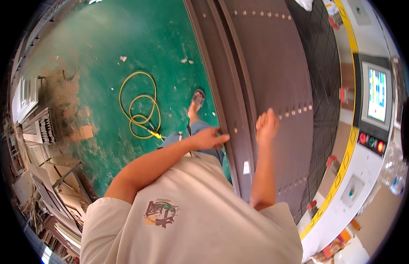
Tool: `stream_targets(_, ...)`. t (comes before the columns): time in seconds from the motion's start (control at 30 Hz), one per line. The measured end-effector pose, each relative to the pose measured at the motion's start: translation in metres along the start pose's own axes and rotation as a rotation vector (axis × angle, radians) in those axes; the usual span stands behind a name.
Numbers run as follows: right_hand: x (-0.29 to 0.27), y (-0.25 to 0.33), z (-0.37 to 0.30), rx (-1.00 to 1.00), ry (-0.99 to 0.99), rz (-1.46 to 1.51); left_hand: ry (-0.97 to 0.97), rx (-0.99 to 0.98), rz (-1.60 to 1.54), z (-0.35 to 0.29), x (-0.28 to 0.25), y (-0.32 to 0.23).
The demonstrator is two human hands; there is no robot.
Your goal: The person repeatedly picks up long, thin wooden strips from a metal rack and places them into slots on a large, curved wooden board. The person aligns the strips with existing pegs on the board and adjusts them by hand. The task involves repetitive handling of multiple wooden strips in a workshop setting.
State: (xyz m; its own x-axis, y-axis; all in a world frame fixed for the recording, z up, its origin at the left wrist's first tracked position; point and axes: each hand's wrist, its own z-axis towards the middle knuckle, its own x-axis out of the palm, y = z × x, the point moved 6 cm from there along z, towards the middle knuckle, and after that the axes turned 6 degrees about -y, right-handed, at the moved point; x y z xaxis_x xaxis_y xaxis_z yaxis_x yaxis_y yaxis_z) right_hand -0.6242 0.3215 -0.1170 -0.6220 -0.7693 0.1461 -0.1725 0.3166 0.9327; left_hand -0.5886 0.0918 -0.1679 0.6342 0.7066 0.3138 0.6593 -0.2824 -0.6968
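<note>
The brown panels (pixel 275 66) lie inboard of the black gridded bed (pixel 321 57)'s right edge; likely stiff, heavy; hold long edges. My left grip (pixel 211 138) I cannot tell; my right grip (pixel 267 125) curls narrow.

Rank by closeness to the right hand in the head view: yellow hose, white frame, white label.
1. White label: just below the right hand.
2. Yellow hose: left, on the green floor.
3. White frame: far left.

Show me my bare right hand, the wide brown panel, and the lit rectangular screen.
Bare right hand (pixel 267 126), head view: middle of hand.
Wide brown panel (pixel 275 66), head view: bare top face.
Lit rectangular screen (pixel 377 94), head view: centre of display.
</note>
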Motion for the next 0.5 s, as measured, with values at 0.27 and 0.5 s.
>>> stream_targets(0.27, 0.178, 0.063, 0.128, -0.055, 0.164, 0.221, -0.401, -0.040, 0.112, 0.039, -0.197, -0.132)
stream_targets(0.5, 0.370, 0.129, 0.225, -0.267, 0.357, 0.212, -0.529, 0.096, -0.145, 0.075, -0.298, -0.224)
